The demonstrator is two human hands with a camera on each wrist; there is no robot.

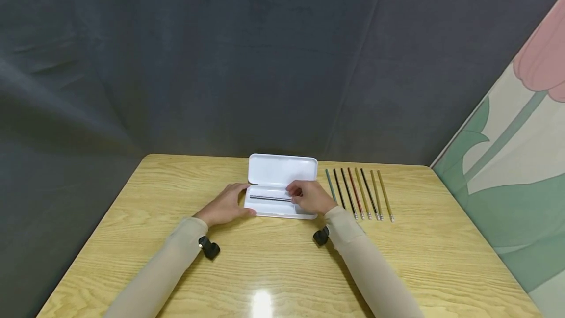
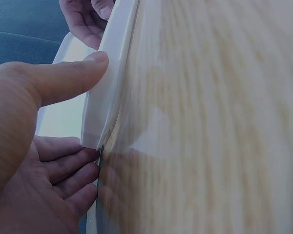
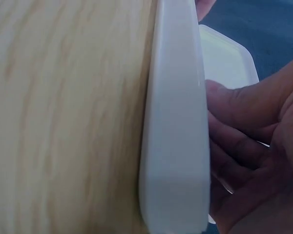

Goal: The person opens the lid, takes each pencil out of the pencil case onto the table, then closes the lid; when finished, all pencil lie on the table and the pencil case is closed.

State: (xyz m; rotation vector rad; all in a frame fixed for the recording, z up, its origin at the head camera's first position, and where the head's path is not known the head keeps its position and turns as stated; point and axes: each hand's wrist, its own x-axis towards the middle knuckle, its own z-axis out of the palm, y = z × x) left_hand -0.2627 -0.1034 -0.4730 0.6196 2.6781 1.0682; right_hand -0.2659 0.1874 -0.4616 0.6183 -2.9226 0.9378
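Observation:
A white pencil case (image 1: 267,210) lies with its lid (image 1: 282,170) raised at the back of the table. My left hand (image 1: 224,207) holds the case's left end, thumb at the front edge and fingers round the far corner. Inside the case lies a dark pencil (image 1: 269,198), running left to right. Over the case's right part is my right hand (image 1: 312,196), its thumb at the pencil's right end, which it hides. Whether it pinches the pencil cannot be told. In the right wrist view the case's wall (image 3: 178,122) hides the fingertips.
Right of the case, several pencils lie side by side, from a teal pencil (image 1: 330,184) to a yellow pencil (image 1: 386,195). They point away from me, eraser ends nearest. A dark curtain (image 1: 265,63) hangs behind the wooden table (image 1: 238,269).

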